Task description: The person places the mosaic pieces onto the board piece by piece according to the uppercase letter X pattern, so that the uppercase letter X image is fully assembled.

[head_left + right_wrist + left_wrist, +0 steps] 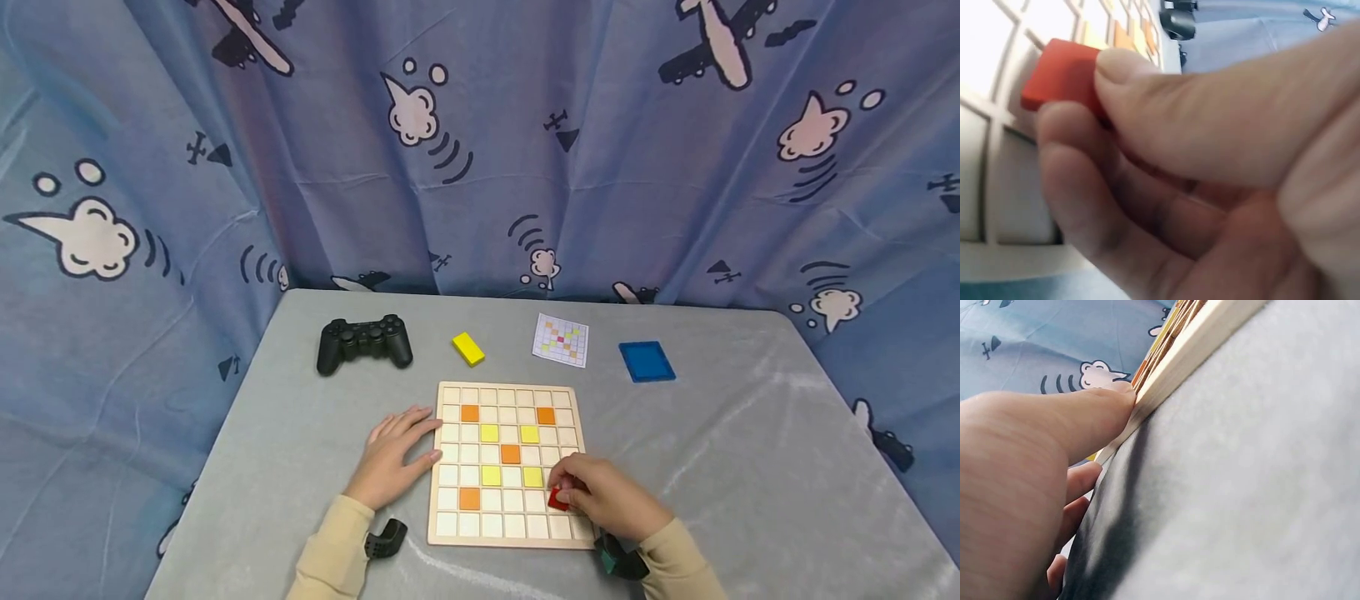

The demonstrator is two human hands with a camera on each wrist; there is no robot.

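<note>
A grey-covered table (750,433) stands before a blue curtain (525,167) printed with planes and clouds. On it lies a wooden grid board (450,527) bearing orange and yellow tiles. The person's right hand (609,498) pinches a red tile (558,500) between thumb and fingers, just above the board's lower right cells. The left hand (392,463) lies flat, fingers straight against the board's left edge.
</note>
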